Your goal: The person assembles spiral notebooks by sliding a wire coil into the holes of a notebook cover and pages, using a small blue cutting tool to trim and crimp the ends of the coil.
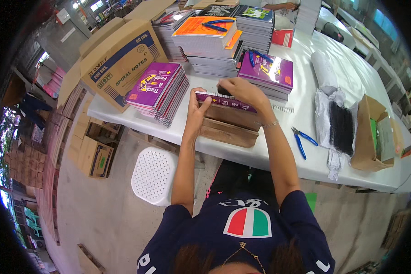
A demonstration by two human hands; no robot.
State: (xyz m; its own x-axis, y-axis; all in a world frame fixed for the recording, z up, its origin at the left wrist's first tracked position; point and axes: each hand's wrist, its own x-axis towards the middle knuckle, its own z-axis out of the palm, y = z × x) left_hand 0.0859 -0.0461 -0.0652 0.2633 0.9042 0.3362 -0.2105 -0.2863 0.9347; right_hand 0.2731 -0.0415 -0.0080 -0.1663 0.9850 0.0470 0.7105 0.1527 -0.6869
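A purple notebook [224,101] stands on edge at a wooden holder [230,130] on the near side of the table. My left hand [196,109] grips its left end, thumb on the cover. Over the notebook's upper edge my right hand [245,92] is closed on a small dark object [223,90], mostly hidden by the fingers; I cannot make out its kind. A spiral binding coil [283,109] sticks out to the right of the notebook, beyond my right wrist.
Stacked purple notebooks [156,86] lie left, beside an open carton [123,64]. Behind are a purple pile [271,73] and taller piles topped with pliers [216,24]. Blue-handled pliers [301,140], black coils [341,128] and a cardboard box [369,132] lie right. A white stool [154,176] stands below.
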